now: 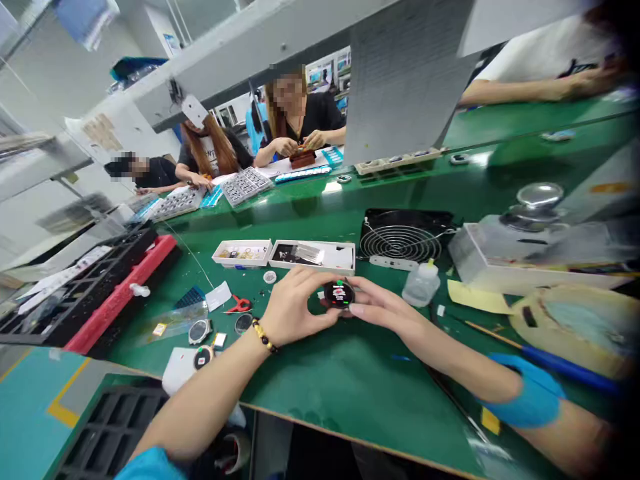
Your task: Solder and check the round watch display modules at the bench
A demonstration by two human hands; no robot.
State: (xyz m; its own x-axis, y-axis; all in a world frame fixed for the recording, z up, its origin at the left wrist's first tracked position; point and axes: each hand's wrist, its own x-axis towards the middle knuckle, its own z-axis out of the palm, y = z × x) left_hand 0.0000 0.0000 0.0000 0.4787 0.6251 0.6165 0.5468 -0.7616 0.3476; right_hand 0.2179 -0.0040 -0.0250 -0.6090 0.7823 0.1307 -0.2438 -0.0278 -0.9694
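Between both hands, above the green workbench, is a round smartwatch (339, 294) with a lit dark screen showing small coloured marks. My left hand (293, 303), with a beaded bracelet at the wrist, grips its left edge between thumb and fingers. On the opposite edge, my right hand (377, 303) pinches the watch with thumb and fingers. Left of my left hand lie a silver watch case (200, 331), a dark round watch part (243, 324) and another watch with a lit screen (203, 358). Red-handled cutters (241, 305) rest just behind them.
Behind my hands stand two white trays of small parts (243, 253) (314, 256) and a black fan with a wire guard (403, 237). To the right are a clear bottle (421, 283), a blue-handled tool (570, 368) and a tape roll (540, 333). Co-workers sit across the bench.
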